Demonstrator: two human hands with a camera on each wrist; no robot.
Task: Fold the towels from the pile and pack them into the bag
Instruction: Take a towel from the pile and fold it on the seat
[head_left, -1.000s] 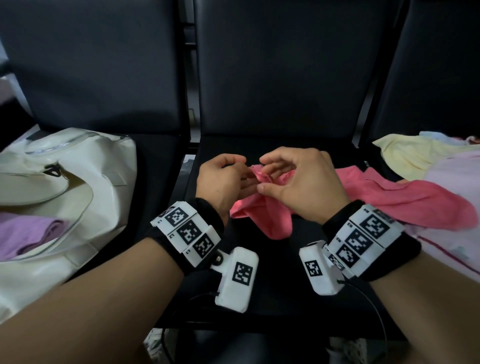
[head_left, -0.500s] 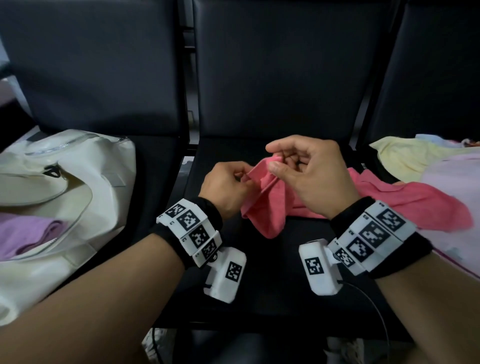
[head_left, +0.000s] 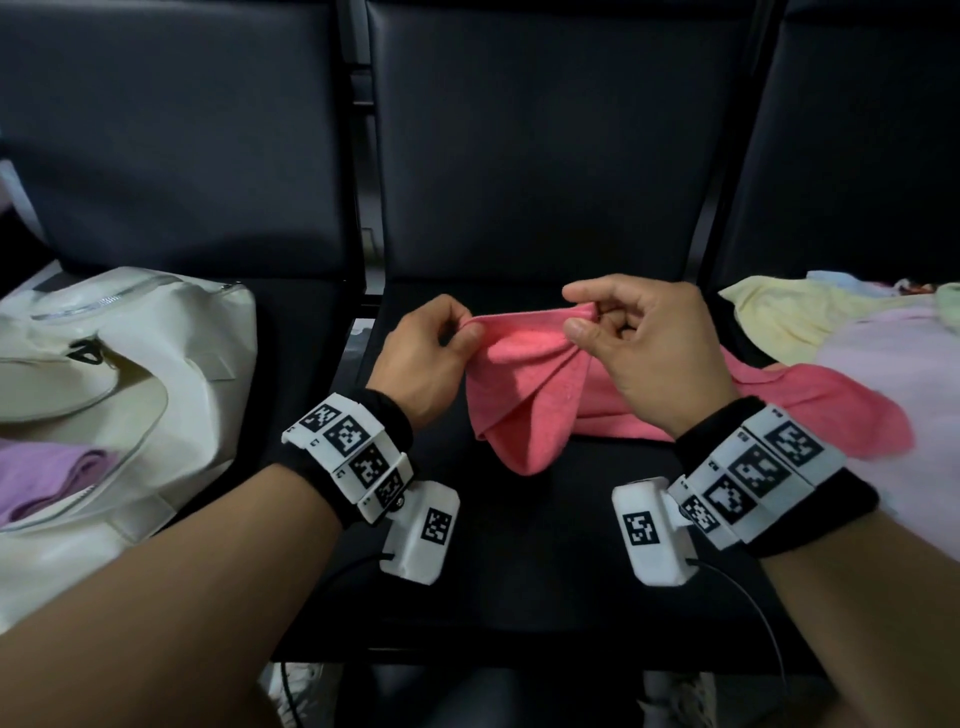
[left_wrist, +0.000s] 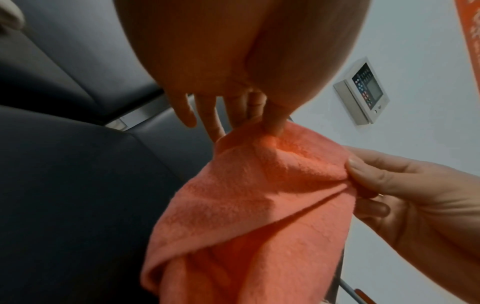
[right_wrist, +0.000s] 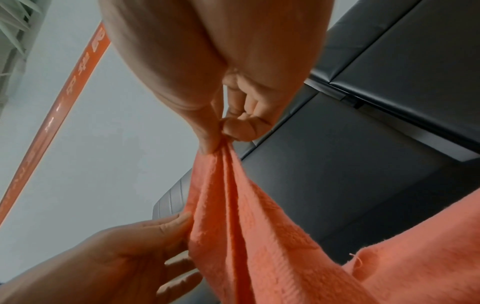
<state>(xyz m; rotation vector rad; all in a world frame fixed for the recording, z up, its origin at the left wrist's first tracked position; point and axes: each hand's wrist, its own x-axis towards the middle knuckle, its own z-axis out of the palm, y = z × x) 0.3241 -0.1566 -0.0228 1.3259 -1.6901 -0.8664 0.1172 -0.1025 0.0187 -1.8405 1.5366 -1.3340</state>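
row of black padded seats (head_left: 519, 156) w/ upright backrests, metal frame bits in the gaps btwn them. pale grey wall (left_wrist: 415, 51) behind, white control panel (left_wrist: 362, 93) mounted on it, orange banner strip (right_wrist: 64, 98) running diagonally. dim, even light.

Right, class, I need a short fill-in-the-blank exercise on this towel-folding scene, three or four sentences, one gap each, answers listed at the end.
1. Both hands pinch the top edge of the ____ towel.
2. The left hand and right hand hold that towel above the black ____.
3. The cream bag, at the person's left, already holds a ____ towel.
4. A pale ____ towel lies in the pile at the person's right.

Answers: pink; seat; purple; yellow
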